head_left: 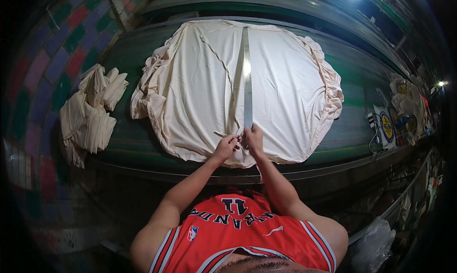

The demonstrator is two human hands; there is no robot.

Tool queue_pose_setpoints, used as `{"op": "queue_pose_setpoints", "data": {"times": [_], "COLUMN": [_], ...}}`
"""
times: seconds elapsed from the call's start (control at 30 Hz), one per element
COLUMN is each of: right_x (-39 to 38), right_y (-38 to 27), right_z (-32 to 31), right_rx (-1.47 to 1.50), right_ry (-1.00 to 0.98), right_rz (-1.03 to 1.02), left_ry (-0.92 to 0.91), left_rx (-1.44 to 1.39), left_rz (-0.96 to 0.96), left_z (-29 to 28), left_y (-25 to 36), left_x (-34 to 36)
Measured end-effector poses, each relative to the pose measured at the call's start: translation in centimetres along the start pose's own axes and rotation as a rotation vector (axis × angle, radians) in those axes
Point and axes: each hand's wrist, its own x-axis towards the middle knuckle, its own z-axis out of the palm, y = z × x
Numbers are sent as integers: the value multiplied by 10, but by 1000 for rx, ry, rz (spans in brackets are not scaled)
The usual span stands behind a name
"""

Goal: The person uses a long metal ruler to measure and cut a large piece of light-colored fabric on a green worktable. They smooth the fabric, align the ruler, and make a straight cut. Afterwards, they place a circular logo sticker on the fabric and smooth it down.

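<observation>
A wide cream cloth (pixel 285 87) with bunched, gathered edges is spread over the green table. Down its middle lies a long flat metal ruler (pixel 247 68), its lower end at my right hand (pixel 253 140). That hand is closed around the ruler's near end. Just beside it, my left hand (pixel 225 148) pinches a bit of the cloth near its front edge. Left of the ruler, a narrow twisted strip (pixel 222 63) of the same cream fabric runs down toward my fingers. What lies between the two hands is partly hidden by the fingertips.
A crumpled pile of cream cloth (pixel 90 116) hangs over the table's left end. At the right end of the green table (pixel 354 116) are a printed bag (pixel 384 125) and more cloth (pixel 407 99). A clear plastic bag (pixel 374 244) sits low at right.
</observation>
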Motion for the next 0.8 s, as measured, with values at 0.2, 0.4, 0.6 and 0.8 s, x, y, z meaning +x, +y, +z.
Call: {"op": "queue_pose_setpoints", "data": {"times": [0.2, 0.4, 0.6, 0.8], "right_x": [93, 146, 162, 123], "right_y": [-67, -99, -105, -90], "right_z": [-32, -30, -33, -46], "right_rx": [71, 65, 64, 85], "right_ry": [-65, -88, -98, -117], "right_rz": [-24, -8, -16, -81], "left_ry": [-233, -437, -391, -351], "left_rx": [555, 733, 713, 743], "left_rz": [139, 83, 19, 5], "left_z": [25, 47, 51, 55], "left_y": [-28, -28, -34, -38], "left_x": [-24, -46, -44, -37]}}
